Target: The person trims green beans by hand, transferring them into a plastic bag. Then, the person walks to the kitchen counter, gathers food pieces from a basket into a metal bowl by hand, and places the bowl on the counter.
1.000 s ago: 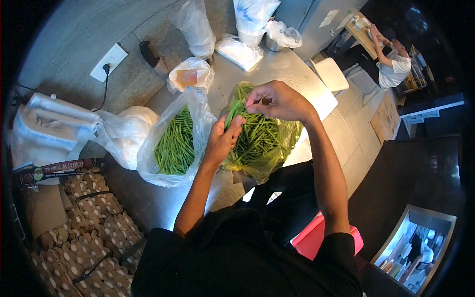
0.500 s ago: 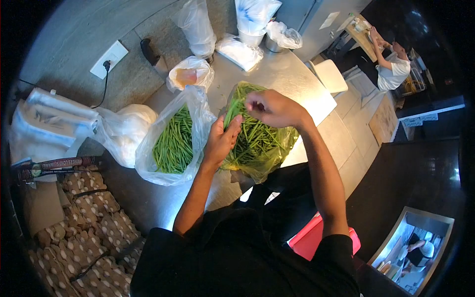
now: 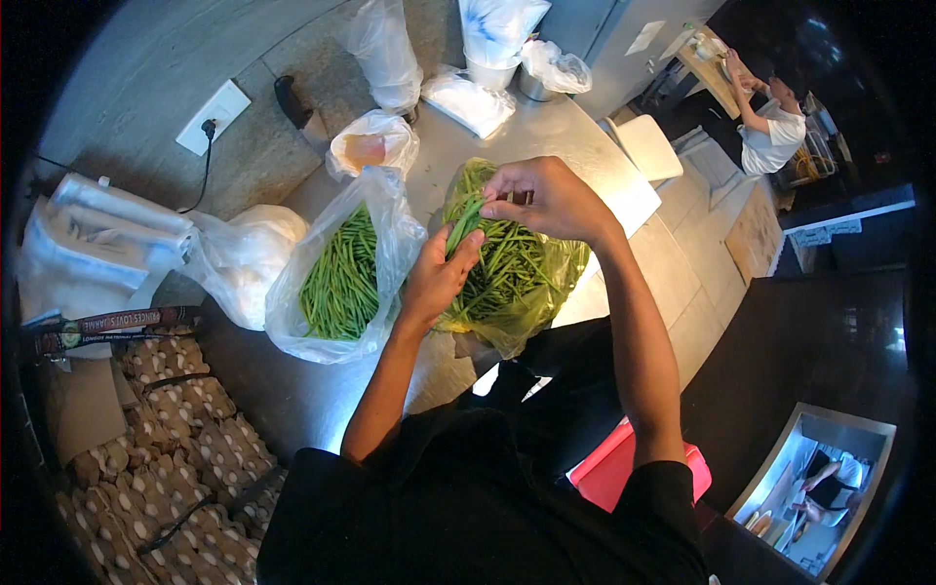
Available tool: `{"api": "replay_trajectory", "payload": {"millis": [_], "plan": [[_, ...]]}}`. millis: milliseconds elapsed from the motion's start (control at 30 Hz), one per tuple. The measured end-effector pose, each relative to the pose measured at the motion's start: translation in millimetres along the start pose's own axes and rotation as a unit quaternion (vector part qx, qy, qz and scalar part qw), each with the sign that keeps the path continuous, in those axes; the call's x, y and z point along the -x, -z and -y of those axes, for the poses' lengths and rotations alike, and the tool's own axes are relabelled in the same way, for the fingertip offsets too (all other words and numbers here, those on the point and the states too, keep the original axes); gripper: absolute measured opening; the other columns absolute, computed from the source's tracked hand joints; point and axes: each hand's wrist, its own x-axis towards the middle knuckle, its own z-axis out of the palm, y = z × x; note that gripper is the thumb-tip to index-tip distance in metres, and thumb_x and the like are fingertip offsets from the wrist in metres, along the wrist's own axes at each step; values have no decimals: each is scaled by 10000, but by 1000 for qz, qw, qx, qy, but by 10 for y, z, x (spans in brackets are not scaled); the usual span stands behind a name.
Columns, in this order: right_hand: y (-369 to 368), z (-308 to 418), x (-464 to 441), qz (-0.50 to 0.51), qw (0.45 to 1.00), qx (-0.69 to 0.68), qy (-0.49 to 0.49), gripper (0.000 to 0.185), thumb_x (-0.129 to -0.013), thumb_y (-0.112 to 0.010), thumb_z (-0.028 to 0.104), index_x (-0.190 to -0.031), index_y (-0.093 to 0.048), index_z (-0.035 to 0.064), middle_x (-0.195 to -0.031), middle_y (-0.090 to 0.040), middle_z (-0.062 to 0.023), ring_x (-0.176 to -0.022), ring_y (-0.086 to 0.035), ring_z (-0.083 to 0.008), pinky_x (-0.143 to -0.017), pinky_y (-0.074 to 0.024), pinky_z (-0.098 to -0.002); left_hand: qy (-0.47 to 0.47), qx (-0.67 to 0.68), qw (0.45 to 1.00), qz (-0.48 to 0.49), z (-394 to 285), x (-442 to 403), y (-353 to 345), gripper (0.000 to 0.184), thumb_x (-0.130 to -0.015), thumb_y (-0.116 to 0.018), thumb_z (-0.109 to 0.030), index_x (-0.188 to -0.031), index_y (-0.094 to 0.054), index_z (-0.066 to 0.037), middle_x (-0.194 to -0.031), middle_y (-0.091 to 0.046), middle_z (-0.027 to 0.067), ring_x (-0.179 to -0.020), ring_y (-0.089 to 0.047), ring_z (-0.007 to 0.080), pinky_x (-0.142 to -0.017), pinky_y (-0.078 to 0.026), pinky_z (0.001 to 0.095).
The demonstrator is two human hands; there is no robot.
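1. The left hand [image 3: 441,278] is at the left edge of the yellow bag [image 3: 573,268], fingers curled in a closed grip, thumb upward.
2. The left forearm [image 3: 375,385] slants in from the near left of the yellow bag.
3. The right hand [image 3: 548,200] is raised over the far part of the yellow bag, wrist bent, thumb and forefinger drawn together close to the left fingertips.
4. The right forearm [image 3: 639,322] runs along the right side of the yellow bag, elbow toward the torso [image 3: 468,507].

Egg trays [image 3: 190,447], lower left. Wall outlet [image 3: 227,101] with black plug [image 3: 209,127], upper left. Person in white top [image 3: 777,142], upper right.
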Motion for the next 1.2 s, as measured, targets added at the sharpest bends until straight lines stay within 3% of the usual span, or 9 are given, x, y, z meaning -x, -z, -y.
{"api": "replay_trajectory", "payload": {"millis": [133, 400, 733, 900, 1100, 1167, 1200], "plan": [[-18, -14, 21, 3, 999, 48, 8, 186, -848, -702, 175, -916, -631, 17, -742, -651, -47, -646, -588, -100, -605, -472, -267, 11, 39, 999, 8, -16, 19, 4, 222, -972, -525, -345, -1080, -514, -152, -654, -410, -69, -478, -290, -1, -421, -211, 162], [-94, 58, 46, 33, 989, 143, 9, 185, -924, -589, 186, -936, -514, 17, -663, -532, -140, -582, -504, -239, -578, -416, -377, -19, 109, 994, -16, -10, 12, 3, 210, -986, -485, -378, -1055, -476, -180, -645, -415, -51, -461, -277, 5, -411, -209, 158], [-116, 56, 45, 58, 990, 120, 45, 229, -957, -529, 238, -917, -488, 15, -643, -518, -148, -570, -522, -264, -567, -409, -395, -29, 98, 994, -35, -52, 14, -10, 197, -978, -509, -368, -1025, -486, -177, -622, -403, -63, -449, -292, 1, -402, -227, 156], [-120, 52, 25, 95, 981, 168, 13, 227, -946, -540, 227, -881, -517, 11, -629, -523, -156, -572, -526, -286, -580, -415, -405, -30, 74, 996, -47, 80, -62, 36, 211, -978, -515, -352, -1025, -488, -148, -663, -427, -52, -477, -337, 8, -417, -261, 158], [-212, -141, 4, 77, 975, 203, 53, 241, -946, -532, 231, -875, -516, 1, -639, -528, -160, -589, -531, -312, -598, -421, -421, -106, 29, 990, -85, 321, -258, 87, 222, -991, -495, -320, -1024, -477, -101, -787, -472, -41, -572, -380, 21, -470, -304, 164], [-189, -60, 1, 72, 977, 200, 28, 252, -944, -538, 237, -877, -512, -5, -645, -533, -166, -587, -535, -300, -597, -424, -421, -251, -198, 928, -194, 479, -410, 175, 225, -996, -481, -316, -1008, -470, -91, -780, -454, -44, -579, -385, 27, -473, -314, 180], [-157, -3, -6, 66, 978, 198, 4, 264, -941, -545, 243, -879, -508, -10, -652, -538, -172, -586, -539, -288, -596, -428, -421, -251, -197, 928, -195, 514, -407, 213, 225, -996, -481, -316, -1008, -470, -91, -780, -454, -44, -579, -385, 27, -473, -314, 180]]}}
